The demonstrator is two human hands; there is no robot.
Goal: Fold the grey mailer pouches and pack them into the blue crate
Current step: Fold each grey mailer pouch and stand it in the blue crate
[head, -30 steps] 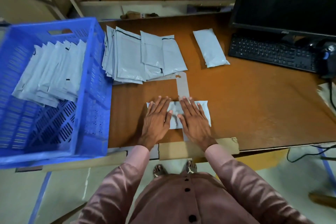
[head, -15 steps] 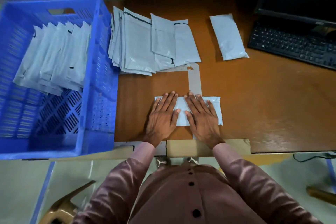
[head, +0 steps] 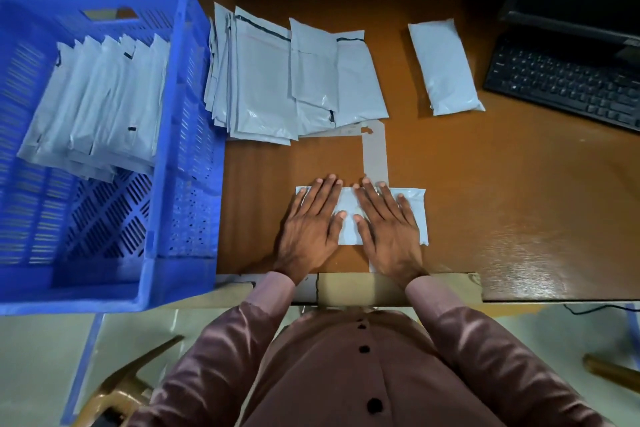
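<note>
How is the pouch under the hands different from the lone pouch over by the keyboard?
The pouch under the hands lies crosswise at the near edge, pressed flat by the left hand and right hand. The lone pouch lies lengthwise, untouched, beside the keyboard, looking puffier. Both are grey and folded narrow.

one crate (head: 180, 163), one keyboard (head: 568, 87), two hands (head: 311, 229)

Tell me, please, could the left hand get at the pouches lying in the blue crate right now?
Probably yes: the crate is open-topped, beside the left hand, with nothing lying over its pouches.
</note>
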